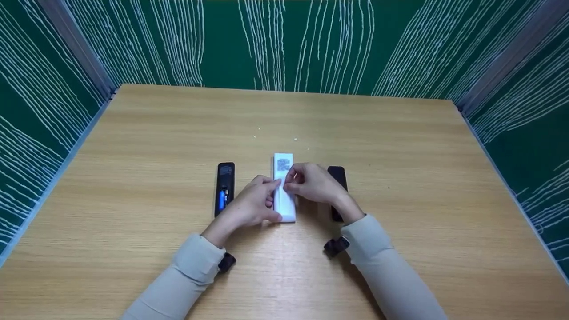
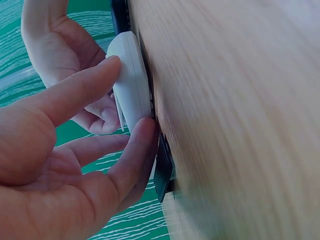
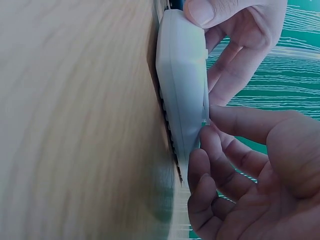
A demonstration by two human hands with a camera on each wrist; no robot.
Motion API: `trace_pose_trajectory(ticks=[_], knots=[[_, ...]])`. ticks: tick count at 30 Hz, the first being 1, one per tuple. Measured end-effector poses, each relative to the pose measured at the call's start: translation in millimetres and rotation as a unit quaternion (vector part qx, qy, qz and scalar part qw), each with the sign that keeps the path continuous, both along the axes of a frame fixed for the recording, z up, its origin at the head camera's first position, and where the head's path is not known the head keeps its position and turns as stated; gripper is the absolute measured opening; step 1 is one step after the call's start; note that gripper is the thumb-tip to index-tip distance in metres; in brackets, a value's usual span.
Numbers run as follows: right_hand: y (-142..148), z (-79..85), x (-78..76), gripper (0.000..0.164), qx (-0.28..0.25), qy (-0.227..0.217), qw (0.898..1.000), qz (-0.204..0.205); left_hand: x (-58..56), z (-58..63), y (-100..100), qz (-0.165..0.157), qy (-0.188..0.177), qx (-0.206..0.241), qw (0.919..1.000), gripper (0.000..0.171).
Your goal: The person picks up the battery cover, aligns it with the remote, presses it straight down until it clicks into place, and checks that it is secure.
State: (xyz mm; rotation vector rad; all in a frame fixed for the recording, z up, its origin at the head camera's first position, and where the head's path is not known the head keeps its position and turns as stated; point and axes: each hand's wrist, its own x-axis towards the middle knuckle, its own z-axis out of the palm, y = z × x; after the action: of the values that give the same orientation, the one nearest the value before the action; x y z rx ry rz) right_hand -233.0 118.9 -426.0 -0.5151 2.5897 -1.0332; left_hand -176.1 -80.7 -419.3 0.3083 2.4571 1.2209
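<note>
A white remote control (image 1: 286,206) lies with its buttons down on the table, the printed label on its back facing up. My left hand (image 1: 255,202) grips it from the left, thumb by the near end and fingers along the side. From the right, my right hand (image 1: 315,182) pinches at the battery cover (image 3: 206,102) on its back. In the right wrist view that cover stands slightly raised at one end, with a narrow gap under it. Whether batteries lie beneath cannot be seen.
To the left lies a black remote (image 1: 226,171), its battery compartment uncovered and a blue battery (image 1: 222,200) inside. Another dark remote (image 1: 338,175) lies to the right, partly behind my right hand. Small white bits (image 1: 295,139) dot the wooden table (image 1: 178,120) further back.
</note>
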Motion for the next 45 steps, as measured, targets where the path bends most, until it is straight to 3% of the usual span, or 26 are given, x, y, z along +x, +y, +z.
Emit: trace_pose_trajectory(ticks=[9, 20, 29, 38, 45], knots=[[4, 0.1, 0.9, 0.012, 0.009, -0.003, 1.000, 0.000, -0.5, -1.1, 2, -0.003, 0.003, -0.003, 1.0000, 0.098], [3, 6.3, -7.3, 0.020, 0.080, 0.000, 0.996, 0.025, -1.6, -0.9, 1, 0.003, -0.006, -0.002, 1.0000, 0.099], [3, 14.7, -13.2, 0.026, 0.127, -0.031, 0.991, 0.042, -1.8, -2.1, 0, 0.000, 0.004, -0.008, 1.0000, 0.099], [2, 18.8, -18.4, 0.030, 0.148, -0.048, 0.985, 0.069, -1.5, -2.9, 1, -0.005, 0.014, -0.002, 0.9999, 0.098], [2, 21.2, -23.1, 0.034, 0.155, -0.089, 0.981, 0.078, -1.0, -1.9, 1, -0.001, 0.006, -0.006, 1.0000, 0.099]])
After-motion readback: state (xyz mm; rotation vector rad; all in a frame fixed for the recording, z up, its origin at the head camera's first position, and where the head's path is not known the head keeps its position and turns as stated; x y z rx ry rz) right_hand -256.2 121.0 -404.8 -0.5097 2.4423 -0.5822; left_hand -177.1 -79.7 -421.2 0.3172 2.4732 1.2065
